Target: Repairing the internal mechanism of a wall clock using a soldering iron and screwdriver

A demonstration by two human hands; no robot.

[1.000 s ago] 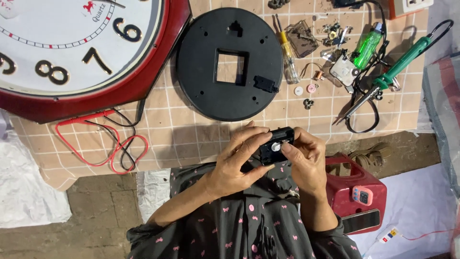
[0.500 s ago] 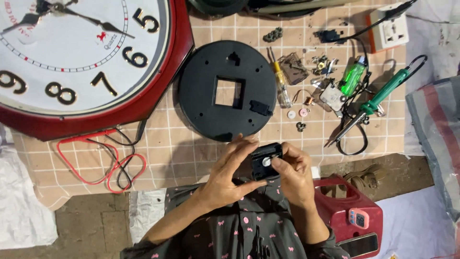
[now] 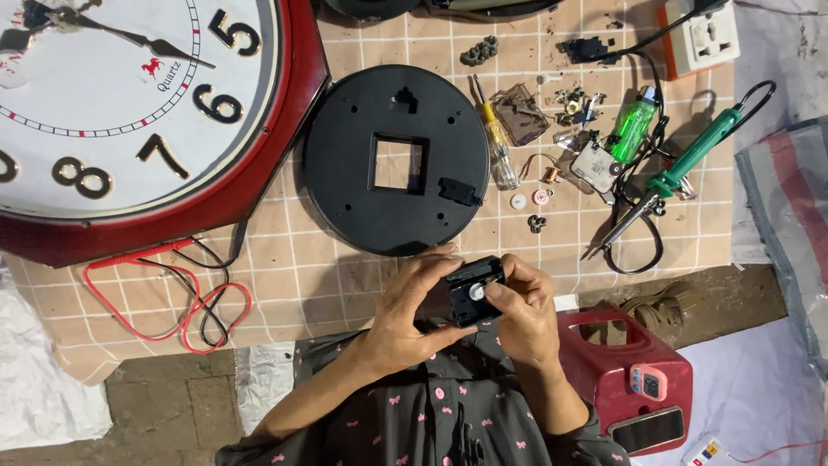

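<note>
A: We hold the small black plastic clock movement box [image 3: 473, 289] in both hands, just above the near edge of the tan checked cloth [image 3: 285, 285]. The left hand [image 3: 412, 315] wraps its fingers narrowly around the left side and underside; the right hand [image 3: 523, 315] pinches the right side, thumb pressed beside the white round centre hub.

B: Where are the related parts?

A: The round black plastic back plate with a square opening [image 3: 397, 160] lies just beyond the hands. The large red-framed wall clock [image 3: 129, 112] lies to its left. Small loose gears and a copper coil [image 3: 539, 197] lie near the yellow-handled screwdriver [image 3: 496, 138] and the green-handled soldering iron [image 3: 668, 181].

B: What are the hazards?

A: In our judgement, excess thumb pressure could pop the casing open and scatter internal gears into the lap. A slackened grip could drop the box off the cloth edge. The loose parts nearby are easily swept away by a sleeve.
</note>
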